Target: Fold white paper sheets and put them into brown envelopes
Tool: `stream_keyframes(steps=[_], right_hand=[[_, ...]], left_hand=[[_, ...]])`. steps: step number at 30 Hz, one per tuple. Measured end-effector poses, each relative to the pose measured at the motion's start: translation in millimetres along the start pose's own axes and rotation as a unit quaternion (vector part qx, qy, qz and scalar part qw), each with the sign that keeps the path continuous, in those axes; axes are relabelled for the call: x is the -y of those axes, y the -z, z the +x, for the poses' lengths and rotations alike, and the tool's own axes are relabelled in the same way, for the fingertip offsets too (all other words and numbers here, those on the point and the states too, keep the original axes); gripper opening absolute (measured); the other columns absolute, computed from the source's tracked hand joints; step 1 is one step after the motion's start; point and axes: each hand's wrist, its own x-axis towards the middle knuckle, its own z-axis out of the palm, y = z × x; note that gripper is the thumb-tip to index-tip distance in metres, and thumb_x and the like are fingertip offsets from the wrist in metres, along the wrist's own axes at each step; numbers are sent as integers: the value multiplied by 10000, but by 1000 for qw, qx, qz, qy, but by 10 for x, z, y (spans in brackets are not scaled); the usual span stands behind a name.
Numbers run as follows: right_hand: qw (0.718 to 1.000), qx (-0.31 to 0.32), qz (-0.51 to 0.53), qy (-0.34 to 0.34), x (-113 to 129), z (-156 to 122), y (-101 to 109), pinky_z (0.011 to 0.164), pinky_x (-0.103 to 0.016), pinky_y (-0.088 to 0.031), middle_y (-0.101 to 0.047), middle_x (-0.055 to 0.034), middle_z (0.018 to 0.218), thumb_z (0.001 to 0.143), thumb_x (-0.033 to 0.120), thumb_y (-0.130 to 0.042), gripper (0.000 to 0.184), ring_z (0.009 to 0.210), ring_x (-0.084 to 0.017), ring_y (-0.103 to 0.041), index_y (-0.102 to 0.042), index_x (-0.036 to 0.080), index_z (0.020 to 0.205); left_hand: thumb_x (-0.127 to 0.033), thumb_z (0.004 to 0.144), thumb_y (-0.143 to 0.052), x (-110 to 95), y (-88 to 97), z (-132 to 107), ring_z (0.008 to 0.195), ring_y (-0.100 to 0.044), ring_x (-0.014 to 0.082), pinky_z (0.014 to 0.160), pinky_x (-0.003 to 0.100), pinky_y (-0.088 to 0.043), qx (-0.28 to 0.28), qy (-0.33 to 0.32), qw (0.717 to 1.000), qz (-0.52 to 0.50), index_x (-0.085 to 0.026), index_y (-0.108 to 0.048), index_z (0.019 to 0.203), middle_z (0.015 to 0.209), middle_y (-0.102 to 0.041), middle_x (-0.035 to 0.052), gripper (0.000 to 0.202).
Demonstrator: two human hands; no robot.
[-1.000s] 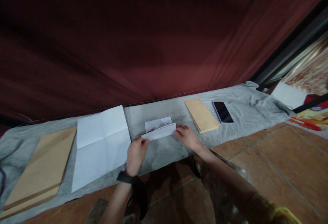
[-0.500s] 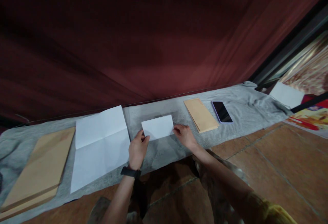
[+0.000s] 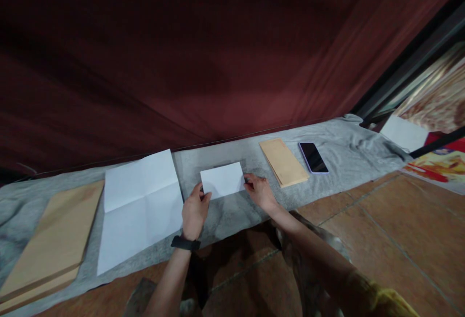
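Observation:
A small folded white paper (image 3: 222, 180) lies flat on the grey cloth (image 3: 232, 215) in front of me. My left hand (image 3: 193, 213) pinches its near-left corner between thumb and fingers. The right edge of the paper is pressed by the fingertips of my right hand (image 3: 258, 191). A black band sits on my left wrist.
A larger creased white sheet (image 3: 140, 203) lies to the left, beside a stack of brown envelopes (image 3: 47, 239). To the right lie narrower tan envelopes (image 3: 283, 162) and a dark phone (image 3: 313, 158). A dark red curtain hangs behind. Brown floor tiles are below.
The upper flap of the small paper, raised a second ago, has been folded down flat. Both hands stay at its two ends.

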Motion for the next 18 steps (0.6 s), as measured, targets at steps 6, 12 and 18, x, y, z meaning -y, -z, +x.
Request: stream_keyframes(steps=[6, 12, 18], right_hand=[[999, 18, -16, 26, -38, 13, 11, 855, -325, -436, -742, -45, 956, 887, 148, -638, 173, 898, -199, -684, -670, 184, 1054], [997, 42, -29, 58, -63, 19, 45, 830, -322, -431, -728, -64, 920, 901, 159, -618, 100, 885, -206, -657, -707, 172, 860], [989, 72, -6, 128, -100, -33, 120, 927, -352, -408, -718, -39, 1035, 828, 27, -619, 302, 1040, -211, -631, -742, 230, 1015]], left_hand=[[-279, 817, -624, 150, -23, 49, 793, -679, 202, 717, 288, -481, 11, -30, 996, -84, -168, -622, 1183, 824, -731, 28, 383], [-310, 702, -671, 265, 45, 43, 700, -652, 189, 660, 285, -501, 62, -28, 979, -193, -191, -686, 835, 721, -716, 3, 179], [-200, 618, -623, 321, 35, -12, 767, -692, 214, 758, 336, -552, 103, -90, 964, -229, -181, -714, 785, 789, -742, 28, 191]])
